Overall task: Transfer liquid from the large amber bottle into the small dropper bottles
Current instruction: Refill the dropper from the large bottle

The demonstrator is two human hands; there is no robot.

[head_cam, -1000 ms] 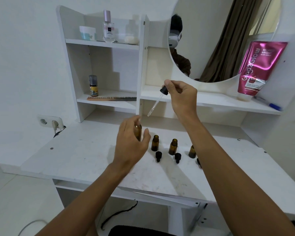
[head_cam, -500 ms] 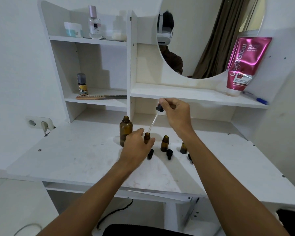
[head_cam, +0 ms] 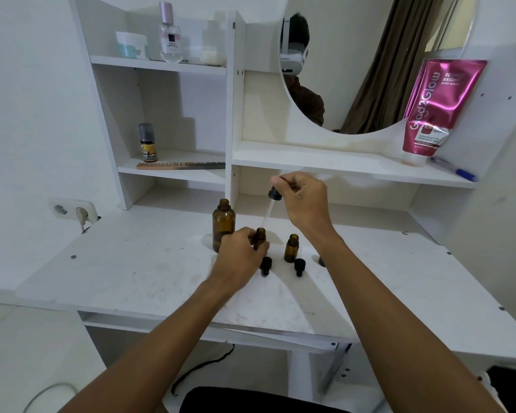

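Observation:
The large amber bottle point(head_cam: 223, 223) stands uncapped on the white desk point(head_cam: 131, 272). My left hand point(head_cam: 239, 257) grips a small amber dropper bottle point(head_cam: 260, 236) just right of it. My right hand point(head_cam: 303, 201) pinches the black bulb of a glass dropper point(head_cam: 270, 208), whose tip points down at that small bottle's mouth. A second small amber bottle point(head_cam: 291, 248) stands open to the right. A third point(head_cam: 321, 260) is mostly hidden behind my right forearm. Two black caps point(head_cam: 265, 266) point(head_cam: 299, 266) lie in front of the bottles.
White shelves rise behind the desk, holding a comb point(head_cam: 181, 165), a small yellow-labelled bottle point(head_cam: 147, 143), jars and a perfume bottle point(head_cam: 170, 34). A pink tube point(head_cam: 435, 108) and a pen point(head_cam: 456, 171) sit on the right shelf under a round mirror point(head_cam: 370, 64). A wall socket point(head_cam: 73, 210) is at left.
My left hand left the large bottle and took hold of the first small bottle. My right hand lowered the dropper from above the shelf level down to that bottle's mouth.

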